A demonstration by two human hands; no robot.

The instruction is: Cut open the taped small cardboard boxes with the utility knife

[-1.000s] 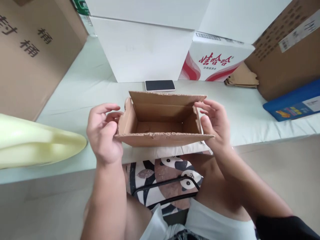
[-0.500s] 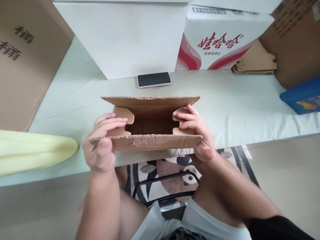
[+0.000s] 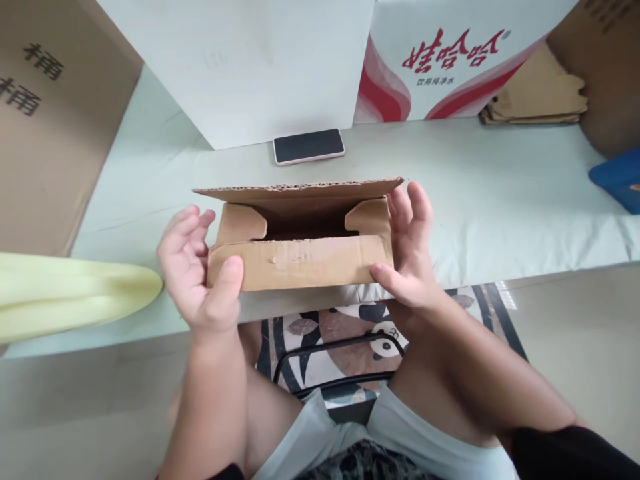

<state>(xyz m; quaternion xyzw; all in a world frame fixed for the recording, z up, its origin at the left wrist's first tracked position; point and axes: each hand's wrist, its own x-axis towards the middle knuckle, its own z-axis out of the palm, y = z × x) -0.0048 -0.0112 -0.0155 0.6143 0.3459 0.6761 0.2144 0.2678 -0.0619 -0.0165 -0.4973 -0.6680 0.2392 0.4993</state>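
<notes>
A small brown cardboard box [image 3: 300,265] stands at the table's front edge, its top partly open. Its far flap [image 3: 300,190] is raised, the two side flaps are folded inward, and the near flap leans over the opening. At the left end, my left hand [image 3: 203,273] grips the near corner, thumb on the near flap and fingers curved loosely beside the box. My right hand [image 3: 410,247] holds the right end, its thumb on the near flap's corner; some fingertips are hidden behind the box. The inside of the box is dark.
A phone [image 3: 309,146] lies behind the box, before a large white box [image 3: 240,73] and a white-and-red carton [image 3: 440,67]. Flattened cardboard [image 3: 535,100] and a blue object [image 3: 620,180] are at right. A yellow-green rounded object [image 3: 75,293] and big brown carton [image 3: 50,153] stand left.
My fingers have left the side flaps and moved to the outside of the box. The near flap has tilted inward under my thumbs. The view has shifted slightly.
</notes>
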